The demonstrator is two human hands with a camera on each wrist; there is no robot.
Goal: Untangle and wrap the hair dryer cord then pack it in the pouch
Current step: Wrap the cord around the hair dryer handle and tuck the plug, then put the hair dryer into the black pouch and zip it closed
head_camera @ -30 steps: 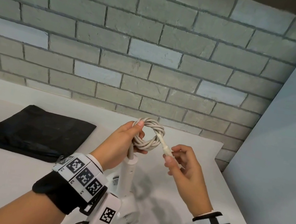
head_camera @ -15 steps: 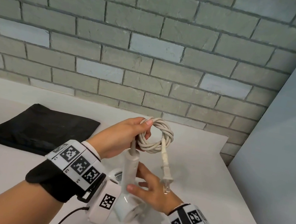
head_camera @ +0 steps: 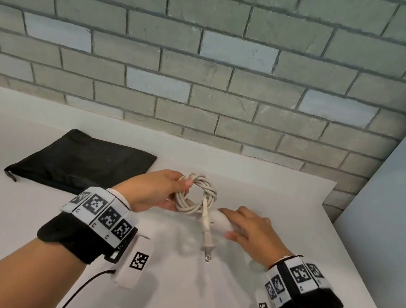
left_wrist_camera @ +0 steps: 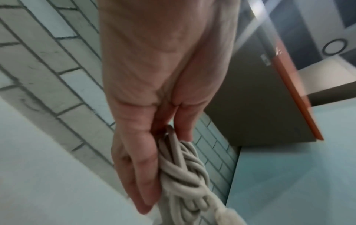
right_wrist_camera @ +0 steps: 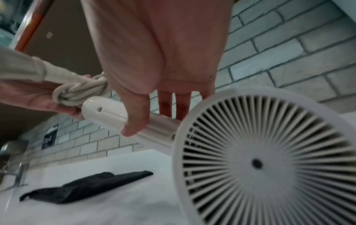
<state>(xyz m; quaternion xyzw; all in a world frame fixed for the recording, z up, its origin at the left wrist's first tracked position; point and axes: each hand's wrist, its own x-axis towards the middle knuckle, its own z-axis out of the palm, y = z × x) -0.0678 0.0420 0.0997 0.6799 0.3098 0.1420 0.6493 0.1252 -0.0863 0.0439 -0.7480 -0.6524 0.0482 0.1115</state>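
Grey brick wall (head_camera: 212, 56) behind, white counter (head_camera: 26, 219) below. Black pouch (head_camera: 83, 161) lying flat on the counter, to the left, apart from both hands. Left hand (head_camera: 153, 190) closed on the coiled cord (head_camera: 197, 194), thumb on top of the loops; plug (head_camera: 207, 251) hanging down from the coil, above the counter. Right hand (head_camera: 251, 230) wrapped around the white handle of the hair dryer (right_wrist_camera: 269, 159), thumb across the front, fingers behind. Round vent grille visible in the right wrist view; handle end just beside the coil.
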